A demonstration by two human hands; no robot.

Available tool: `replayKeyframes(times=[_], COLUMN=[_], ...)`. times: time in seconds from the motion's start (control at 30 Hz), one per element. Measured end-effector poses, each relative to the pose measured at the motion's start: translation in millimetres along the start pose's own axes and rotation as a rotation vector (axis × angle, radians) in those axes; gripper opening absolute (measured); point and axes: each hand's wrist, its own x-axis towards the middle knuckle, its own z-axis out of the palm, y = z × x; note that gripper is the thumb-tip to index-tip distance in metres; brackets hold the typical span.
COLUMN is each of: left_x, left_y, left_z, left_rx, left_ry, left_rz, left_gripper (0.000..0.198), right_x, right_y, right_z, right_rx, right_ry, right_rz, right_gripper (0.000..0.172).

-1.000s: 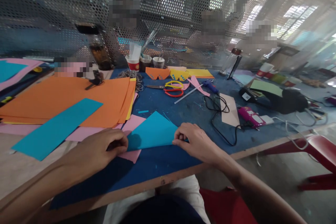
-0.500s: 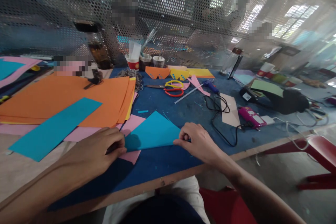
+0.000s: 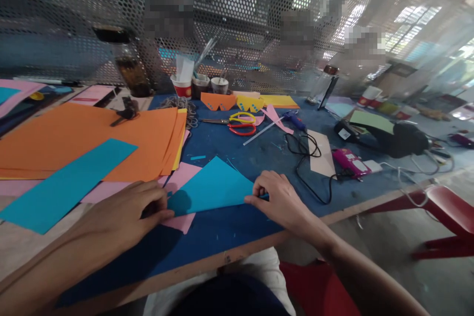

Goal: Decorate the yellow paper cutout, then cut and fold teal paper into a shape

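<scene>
A blue sheet of paper, folded into a triangle (image 3: 215,185), lies in front of me with its peak pointing away. My left hand (image 3: 150,202) pinches its left corner between thumb and fingers. At the right corner, my right hand (image 3: 272,195) is closed on the same paper. Pink paper (image 3: 183,224) shows from under the left side of the triangle. A long blue paper strip (image 3: 74,182) lies left of it, across a stack of orange sheets (image 3: 89,128). Small blue scraps (image 3: 198,157) are beyond the peak.
Scissors (image 3: 240,123) with yellow and red handles lie beyond the paper. A blue glue gun (image 3: 295,119) trails a black cord to a magenta power strip (image 3: 351,163). Paper cups (image 3: 182,86) and a dark-lidded jar (image 3: 131,71) stand along the mesh partition. A red stool (image 3: 450,207) is at right.
The camera view has shifted slightly, so the table items sit a little further left. Both hands remain at the corners of the folded blue paper.
</scene>
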Motion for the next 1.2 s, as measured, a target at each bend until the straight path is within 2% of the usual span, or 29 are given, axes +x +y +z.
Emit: replayKeyframes(times=[0.3, 0.5, 0.6, 0.83, 1.1, 1.2], left_x=[-1.5, 2.1, 5.0, 3.4, -2.4, -2.5], left_y=[3.3, -3.3, -4.5, -3.6, -22.0, -32.2], left_z=[-2.8, -8.9, -10.1, -9.5, -4.0, -1.9], left_rx=[-0.057, 0.019, 0.048, -0.044, -0.116, -0.100], left_ry=[0.013, -0.088, -0.078, -0.131, -0.082, -0.030], left_rz=[-0.038, -0.057, -0.042, -0.144, -0.048, 0.036], left_gripper=[0.032, 0.033, 0.036, 0.036, 0.030, 0.030], right_x=[-3.2, -5.3, -5.8, -5.9, -5.9, -5.9], right_y=[6.3, 10.7, 15.7, 25.0, 33.9, 36.9], right_z=[-4.3, -5.3, -4.4, -7.6, -14.2, -17.4], right_rx=[0.032, 0.074, 0.097, 0.179, 0.287, 0.308], right_ry=[0.001, 0.010, 0.022, -0.007, -0.081, -0.118], right_rz=[0.014, -0.009, -0.008, -0.060, -0.102, -0.125], right_gripper=[0.022, 0.019, 0.018, 0.019, 0.021, 0.023])
